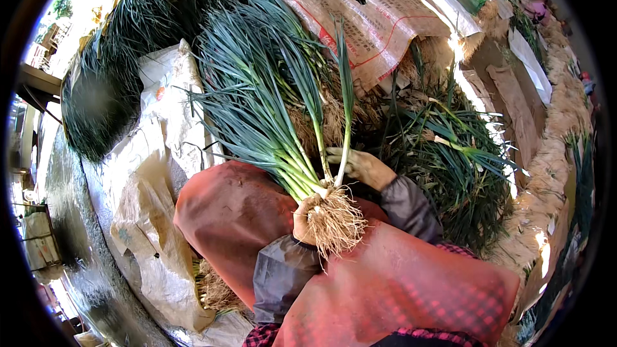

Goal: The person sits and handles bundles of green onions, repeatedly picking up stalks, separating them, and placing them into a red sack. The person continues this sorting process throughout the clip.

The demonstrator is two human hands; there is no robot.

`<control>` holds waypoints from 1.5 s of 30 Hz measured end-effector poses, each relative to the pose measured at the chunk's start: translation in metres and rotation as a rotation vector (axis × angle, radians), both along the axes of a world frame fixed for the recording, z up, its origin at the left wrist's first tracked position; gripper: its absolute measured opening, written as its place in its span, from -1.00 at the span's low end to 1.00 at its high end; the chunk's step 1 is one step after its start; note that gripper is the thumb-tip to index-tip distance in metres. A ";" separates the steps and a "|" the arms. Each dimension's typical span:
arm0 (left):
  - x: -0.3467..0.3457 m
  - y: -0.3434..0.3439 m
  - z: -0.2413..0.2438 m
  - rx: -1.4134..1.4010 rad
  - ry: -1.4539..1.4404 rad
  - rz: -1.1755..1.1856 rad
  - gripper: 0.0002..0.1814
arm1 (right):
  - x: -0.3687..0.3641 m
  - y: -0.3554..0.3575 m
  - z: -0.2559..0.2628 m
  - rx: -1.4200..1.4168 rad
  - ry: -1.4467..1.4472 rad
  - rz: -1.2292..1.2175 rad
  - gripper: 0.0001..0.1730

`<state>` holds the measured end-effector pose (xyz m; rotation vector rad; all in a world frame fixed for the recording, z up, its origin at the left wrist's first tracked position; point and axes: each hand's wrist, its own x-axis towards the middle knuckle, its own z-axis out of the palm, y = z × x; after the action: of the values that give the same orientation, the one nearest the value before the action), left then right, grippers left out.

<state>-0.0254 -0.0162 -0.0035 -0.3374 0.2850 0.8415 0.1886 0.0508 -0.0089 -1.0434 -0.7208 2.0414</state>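
Observation:
My left hand (303, 222) is wrapped around a bunch of leafy allium plants (284, 154), close above their roots. A shaggy clump of pale brown roots (337, 224) hangs from the bunch over my lap. The long dark green leaves spread away from me. One stalk (345, 140) stands apart at the bunch's right side, its white base beside the others. My right hand (368, 168) is just behind this stalk; its fingers are partly hidden, and whether they grip it is unclear. A red apron (395, 279) covers my legs beneath the bunch.
A heap of loose leaves and stalks (448, 168) lies to the right. Printed woven sacks (366, 14) cover more rooted plants ahead. Large leafy bundles (140, 24) stand at the upper left. Pale sacking (149, 231) lies beside my left leg. A person (537, 7) is far off at upper right.

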 end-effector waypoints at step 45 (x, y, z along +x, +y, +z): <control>0.029 0.009 0.011 0.229 0.700 -0.049 -0.71 | 0.043 -0.017 0.041 0.062 -0.032 -0.333 -0.77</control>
<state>0.0035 -0.0076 0.0076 0.1919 0.8350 0.9136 0.2319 0.0343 0.0317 -1.0831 -0.5785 1.7112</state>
